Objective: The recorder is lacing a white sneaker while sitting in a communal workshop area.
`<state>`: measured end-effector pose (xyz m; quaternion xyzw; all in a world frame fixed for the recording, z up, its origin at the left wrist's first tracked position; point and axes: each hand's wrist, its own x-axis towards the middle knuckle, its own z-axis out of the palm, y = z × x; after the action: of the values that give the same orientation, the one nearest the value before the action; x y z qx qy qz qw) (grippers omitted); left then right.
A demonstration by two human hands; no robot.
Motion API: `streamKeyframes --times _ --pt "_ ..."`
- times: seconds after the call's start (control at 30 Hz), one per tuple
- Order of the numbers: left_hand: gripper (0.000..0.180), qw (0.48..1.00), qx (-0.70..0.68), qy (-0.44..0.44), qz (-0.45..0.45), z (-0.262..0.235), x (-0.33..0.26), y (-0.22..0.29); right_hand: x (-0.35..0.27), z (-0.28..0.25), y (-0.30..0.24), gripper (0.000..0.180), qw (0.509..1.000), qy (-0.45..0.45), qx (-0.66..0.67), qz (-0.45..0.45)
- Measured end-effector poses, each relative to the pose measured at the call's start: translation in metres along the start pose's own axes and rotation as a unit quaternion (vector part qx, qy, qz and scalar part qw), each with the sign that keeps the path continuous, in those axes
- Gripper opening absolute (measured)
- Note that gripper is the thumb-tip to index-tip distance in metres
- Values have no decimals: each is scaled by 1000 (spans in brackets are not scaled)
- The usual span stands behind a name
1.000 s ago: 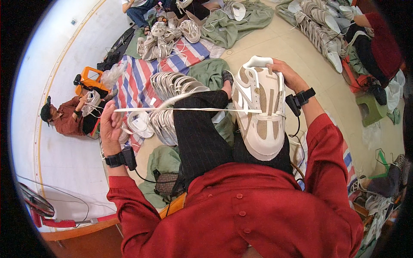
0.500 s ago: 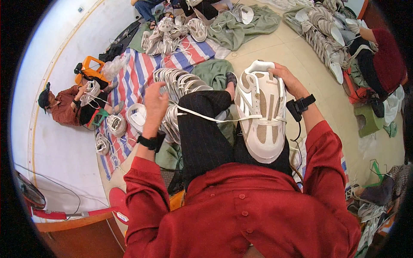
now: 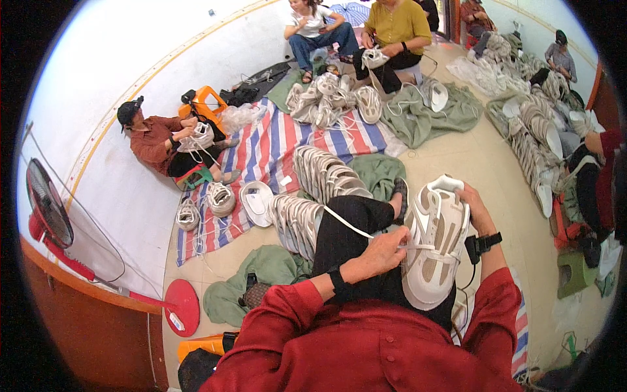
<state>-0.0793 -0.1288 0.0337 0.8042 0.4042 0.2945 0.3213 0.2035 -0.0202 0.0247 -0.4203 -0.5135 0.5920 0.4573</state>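
A white and beige sneaker [image 3: 434, 251] rests on my lap, its toe toward me. My right hand [image 3: 479, 208] grips it by the collar at the far end, fingers wrapped round its right side. A cream shoelace [image 3: 353, 227] crosses the front of the shoe and trails left over my dark trouser leg. At the shoe's left edge my left hand [image 3: 382, 253] is closed in a pinch on this lace. Left of my knee stand two rows of nested shoe uppers [image 3: 294, 225], with another row [image 3: 326, 175] behind.
Several loose shoes [image 3: 221, 199] lie on the striped sheet [image 3: 268, 150] at left. A co-worker [image 3: 163, 140] sits beyond them, and others sit at the back. A shoe pile [image 3: 330, 98] lies ahead. A fan [image 3: 50, 202] stands far left, a green stool [image 3: 575, 274] at right.
My left hand has come from its raised place at the left down to the shoe's side and closed on the lace. The view has tilted up and left; my right hand keeps its hold.
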Motion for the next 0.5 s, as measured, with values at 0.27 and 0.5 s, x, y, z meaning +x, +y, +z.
streamKeyframes --times 0.27,0.5 --pt "13 996 -44 -27 -71 -3 -11 -13 1 6 -10 40 1000 14 -13 9" --pt "11 998 57 6 24 -29 -45 -28 -4 5 -14 44 1000 -10 -16 4"
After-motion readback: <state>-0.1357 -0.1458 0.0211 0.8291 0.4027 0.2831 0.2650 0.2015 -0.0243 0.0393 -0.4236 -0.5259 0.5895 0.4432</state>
